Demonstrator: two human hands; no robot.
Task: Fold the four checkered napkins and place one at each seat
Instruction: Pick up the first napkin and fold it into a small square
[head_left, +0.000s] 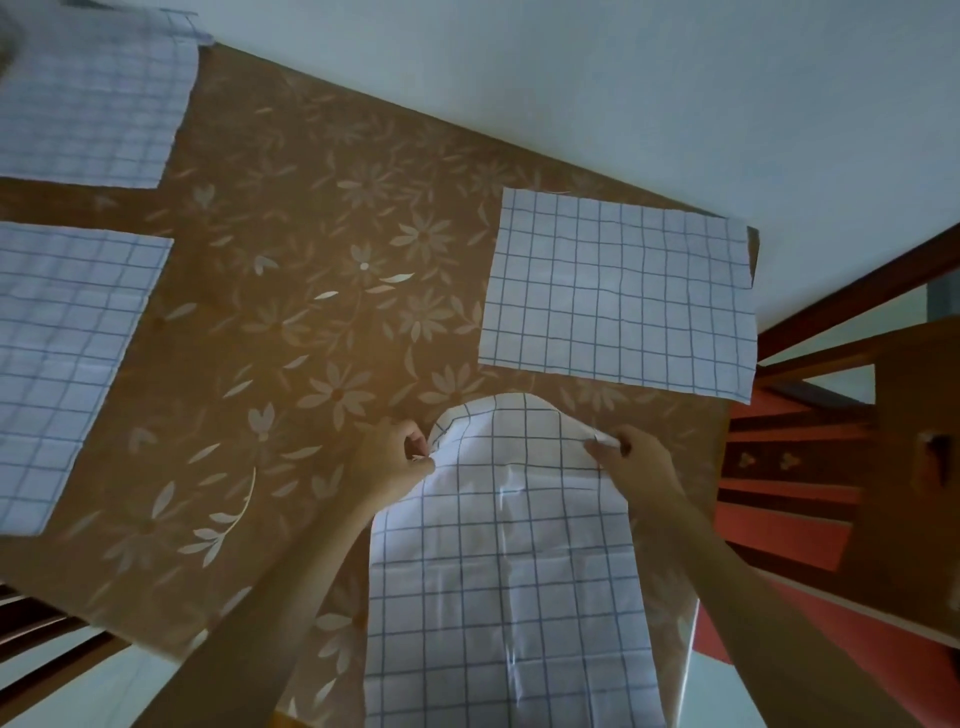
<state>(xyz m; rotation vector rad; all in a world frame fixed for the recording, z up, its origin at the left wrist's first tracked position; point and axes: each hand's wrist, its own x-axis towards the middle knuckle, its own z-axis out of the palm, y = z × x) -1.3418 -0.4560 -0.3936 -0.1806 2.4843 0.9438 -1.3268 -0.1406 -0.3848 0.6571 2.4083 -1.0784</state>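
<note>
We pinch the near napkin (509, 545) with left hand (400, 457) and right hand (634, 462), its first fold just starting. The right napkin (618, 291), left napkin (67, 364) and far napkin (88, 109) lie flat, seemingly unfolded.

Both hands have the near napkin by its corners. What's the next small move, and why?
Probably draw both pinched corners back toward the body, so the far half lays over the near half. The left hand and the right hand each pinch a far corner of the near napkin, and its far edge is arched up off the table, so a fold looks begun.
</note>
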